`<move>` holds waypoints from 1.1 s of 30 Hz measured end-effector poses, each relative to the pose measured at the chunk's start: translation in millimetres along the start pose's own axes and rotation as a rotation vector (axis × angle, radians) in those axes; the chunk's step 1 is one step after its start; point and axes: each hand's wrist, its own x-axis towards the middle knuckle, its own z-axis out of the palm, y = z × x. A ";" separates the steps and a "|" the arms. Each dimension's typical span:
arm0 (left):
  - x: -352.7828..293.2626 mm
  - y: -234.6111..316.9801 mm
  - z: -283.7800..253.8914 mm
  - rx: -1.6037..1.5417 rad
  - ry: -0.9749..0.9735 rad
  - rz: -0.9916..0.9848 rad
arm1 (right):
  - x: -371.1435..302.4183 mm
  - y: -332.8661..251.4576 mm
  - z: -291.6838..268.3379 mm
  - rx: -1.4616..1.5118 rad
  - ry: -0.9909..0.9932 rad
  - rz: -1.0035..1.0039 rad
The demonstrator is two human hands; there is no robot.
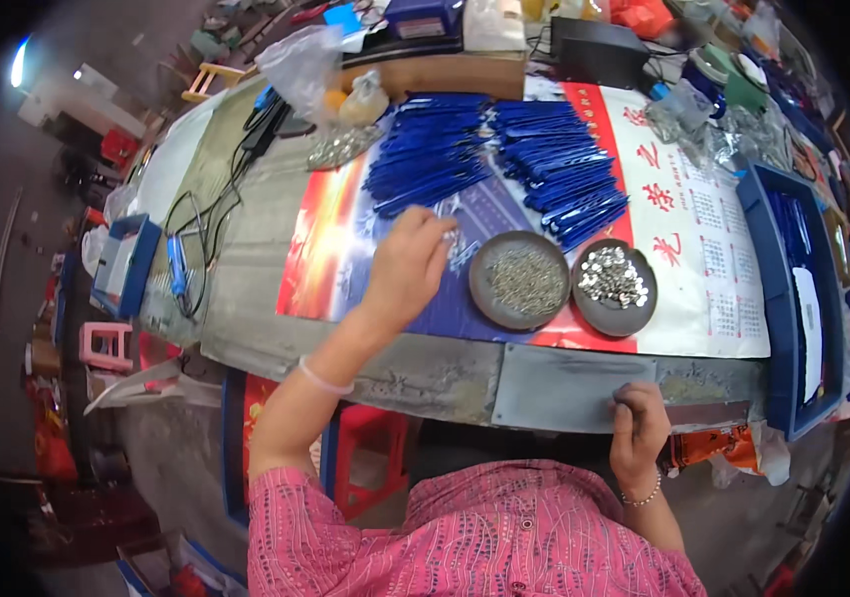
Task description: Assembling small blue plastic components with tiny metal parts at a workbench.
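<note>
As a person in a pink patterned shirt [504, 527] sits at the front edge of a grey worktop [256, 224], the left hand [407, 264] reaches over a printed sheet [688, 333], its fingers bent and drawn nearly together. Small silvery pieces [457, 251] lie at the fingertips; whether any is pinched cannot be told. The right hand [642, 428] hangs at the front edge, just beside a flat metal plate [554, 386], fingers curled toward the palm; whether they hold anything cannot be told.

Two round dark bowls stand side by side on the sheet, toward the worktop's front edge: the left bowl [518, 321] carries fine metal pieces [524, 281], the right bowl [616, 327] shiny discs [614, 277]. Behind them, toward the back edge, slim blue strips [430, 149] lie fanned in two groups. A long blue bin [793, 398] stands at the right edge, while a smaller blue bin [136, 274] and a blue-handled tool [177, 264] sit near the left edge.
</note>
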 end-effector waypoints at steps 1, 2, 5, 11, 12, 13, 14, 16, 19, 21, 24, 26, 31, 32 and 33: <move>17.2 -9.7 12.8 -0.010 -0.003 0.019 | -9.2 6.8 -2.5 0.062 0.074 0.082; 30.5 -17.2 21.8 0.105 0.003 0.021 | -13.3 8.9 -2.2 0.097 0.099 0.108; 49.9 -35.2 40.3 0.297 0.010 0.016 | 0.8 5.7 6.3 -0.024 0.119 -0.100; 59.2 -51.7 50.1 0.416 0.003 -0.011 | 5.4 11.0 4.2 -0.064 0.059 -0.182; 60.0 -52.4 49.6 0.426 -0.018 0.001 | 7.4 9.6 3.2 -0.078 0.033 -0.198; 60.9 -52.4 49.5 0.436 -0.038 0.014 | 8.5 9.7 3.1 -0.093 0.008 -0.214; 61.2 -52.4 49.4 0.437 -0.044 0.016 | 8.6 10.4 3.3 -0.091 0.011 -0.209; 60.4 -51.5 49.0 0.479 -0.065 0.068 | 8.0 11.0 3.6 -0.109 0.002 -0.213; 57.5 -48.5 45.9 0.488 -0.076 0.083 | 7.5 10.5 4.9 -0.126 0.011 -0.216; 54.1 -49.2 42.2 0.423 -0.040 0.110 | 7.5 9.3 5.7 -0.133 0.011 -0.215; 45.3 -46.4 31.4 0.290 0.060 0.123 | 7.1 7.1 7.6 -0.151 0.006 -0.219; 37.9 -32.8 20.6 0.205 0.158 0.054 | 7.5 5.7 8.1 -0.166 0.002 -0.223; 7.1 1.8 -8.0 -0.064 0.292 -0.065 | 15.1 -0.4 5.4 -0.124 -0.020 -0.089; -5.0 9.4 -14.6 -0.203 0.314 -0.141 | 16.6 -0.7 3.6 -0.058 -0.047 -0.040; -17.6 15.1 -20.0 -0.343 0.336 -0.216 | 23.9 -6.7 -0.7 -0.067 -0.087 -0.022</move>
